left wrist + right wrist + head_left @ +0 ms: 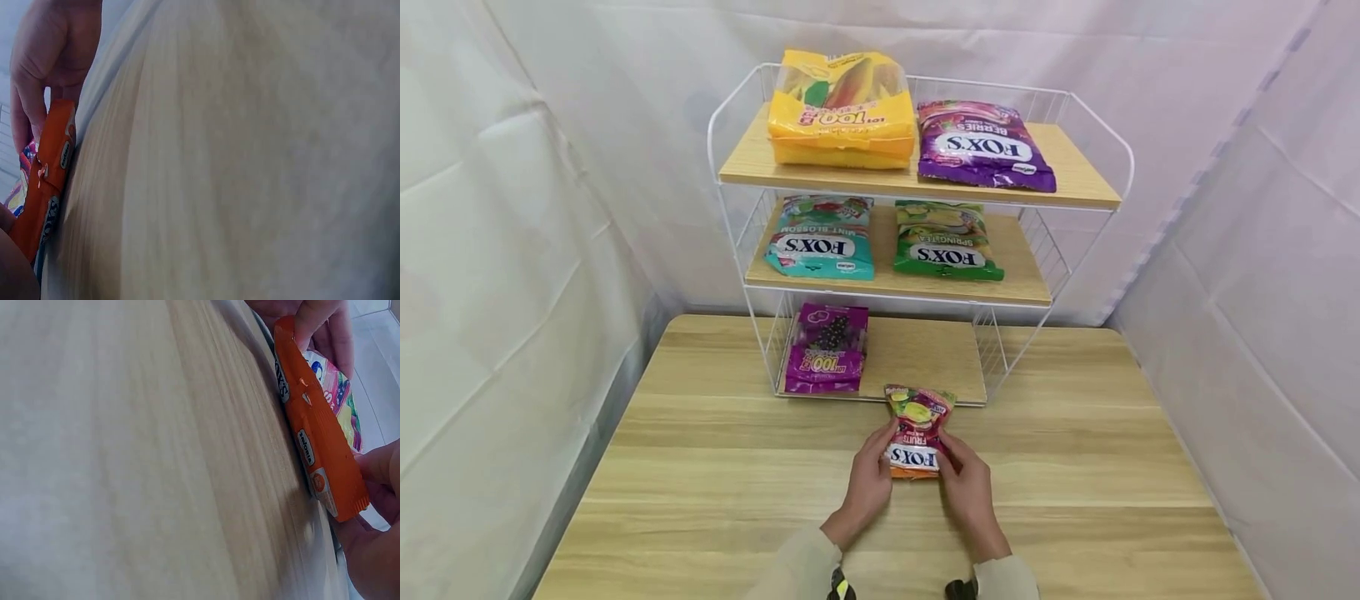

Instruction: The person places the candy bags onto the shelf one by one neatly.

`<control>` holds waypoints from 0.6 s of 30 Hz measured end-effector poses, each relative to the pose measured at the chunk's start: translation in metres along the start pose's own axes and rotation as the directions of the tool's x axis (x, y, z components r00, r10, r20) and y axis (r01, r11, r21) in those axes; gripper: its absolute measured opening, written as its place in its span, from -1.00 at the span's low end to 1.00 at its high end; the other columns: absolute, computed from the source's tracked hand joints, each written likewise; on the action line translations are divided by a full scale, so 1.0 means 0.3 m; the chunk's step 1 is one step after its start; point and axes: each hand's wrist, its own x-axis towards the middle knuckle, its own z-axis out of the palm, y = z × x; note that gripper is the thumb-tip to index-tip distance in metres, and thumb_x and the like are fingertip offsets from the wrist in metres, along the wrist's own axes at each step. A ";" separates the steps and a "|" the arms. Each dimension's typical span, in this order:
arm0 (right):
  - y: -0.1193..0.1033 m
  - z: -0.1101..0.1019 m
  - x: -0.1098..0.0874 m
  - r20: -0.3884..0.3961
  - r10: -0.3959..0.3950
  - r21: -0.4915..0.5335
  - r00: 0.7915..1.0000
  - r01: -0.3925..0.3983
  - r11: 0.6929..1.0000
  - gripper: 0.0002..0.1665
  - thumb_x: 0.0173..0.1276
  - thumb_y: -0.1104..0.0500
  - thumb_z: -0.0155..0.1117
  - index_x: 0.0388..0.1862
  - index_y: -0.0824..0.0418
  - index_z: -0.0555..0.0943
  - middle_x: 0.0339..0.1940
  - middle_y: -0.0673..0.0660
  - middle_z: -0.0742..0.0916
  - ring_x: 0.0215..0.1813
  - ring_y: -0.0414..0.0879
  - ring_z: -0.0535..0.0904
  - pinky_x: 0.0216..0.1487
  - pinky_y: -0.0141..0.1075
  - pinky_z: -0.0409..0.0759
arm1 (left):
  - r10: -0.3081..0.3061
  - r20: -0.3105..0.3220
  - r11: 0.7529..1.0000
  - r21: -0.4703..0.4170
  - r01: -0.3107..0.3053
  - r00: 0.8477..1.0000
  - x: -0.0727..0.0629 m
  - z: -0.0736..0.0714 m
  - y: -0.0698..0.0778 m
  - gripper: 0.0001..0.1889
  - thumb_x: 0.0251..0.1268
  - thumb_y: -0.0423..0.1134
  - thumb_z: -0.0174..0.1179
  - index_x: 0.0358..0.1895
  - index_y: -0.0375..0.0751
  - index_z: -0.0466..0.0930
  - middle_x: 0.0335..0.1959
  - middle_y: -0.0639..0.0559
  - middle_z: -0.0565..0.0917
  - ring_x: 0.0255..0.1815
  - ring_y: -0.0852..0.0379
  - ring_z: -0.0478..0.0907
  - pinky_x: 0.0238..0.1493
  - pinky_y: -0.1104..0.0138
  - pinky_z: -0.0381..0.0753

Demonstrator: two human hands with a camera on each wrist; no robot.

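Note:
A red Fox's Fruits candy bag is held between both hands, printed side up, its lettering upside down in the head view. My left hand grips its left side, thumb on top. On the right side my right hand grips it the same way. The bag's far end overlaps the front edge of the rack's bottom shelf in the head view. Its orange end faces me, close above the tabletop in the right wrist view; whether it touches the wood I cannot tell. Fingers under the bag are mostly hidden.
A white wire rack with three wooden shelves stands behind the bag. A purple bag lies bottom left; teal and green bags share the middle; yellow and violet bags are on top. White sheeting surrounds the wooden table.

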 end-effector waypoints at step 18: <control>0.012 -0.014 0.045 0.045 -0.003 -0.068 0.999 0.006 0.998 -0.41 0.28 0.27 0.33 0.31 0.15 0.48 0.20 0.23 0.59 0.23 0.18 0.46 0.23 0.03 0.41 | -0.046 0.116 0.999 -0.021 0.049 0.992 0.027 -0.001 0.016 -0.25 0.14 -0.71 -0.04 0.46 -0.28 0.12 0.46 -0.09 0.17 0.43 -0.06 0.13 0.37 0.16 0.15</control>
